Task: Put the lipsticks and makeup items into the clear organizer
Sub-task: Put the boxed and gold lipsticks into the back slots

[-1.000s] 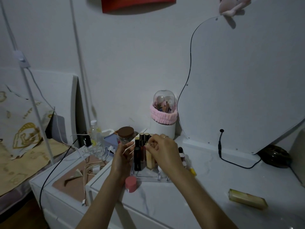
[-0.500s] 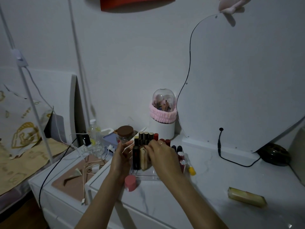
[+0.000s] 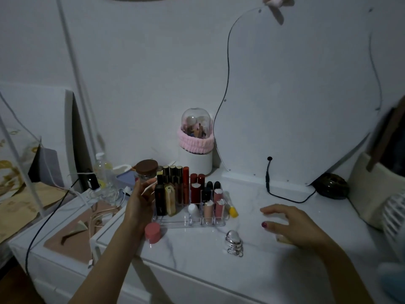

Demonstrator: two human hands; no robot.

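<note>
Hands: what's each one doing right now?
Left hand: open, against the clear organizer's left side.
Right hand: open, fingers spread over the tabletop, holding nothing.

You're looking at a dim room with a plain white wall (image 3: 135,73). A white marble-patterned counter (image 3: 285,266) stands against it, and a curvy frameless mirror (image 3: 306,95) leans on the wall behind. To your left sits a lower white cabinet (image 3: 50,260) strewn with cables (image 3: 41,227).

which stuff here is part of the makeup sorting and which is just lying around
Job: clear organizer, the lipsticks standing in it, pink jar, yellow-tipped tube, left hand, right hand.

Lying about: keyring, brown-lidded jar, black cable, domed brush holder.
</note>
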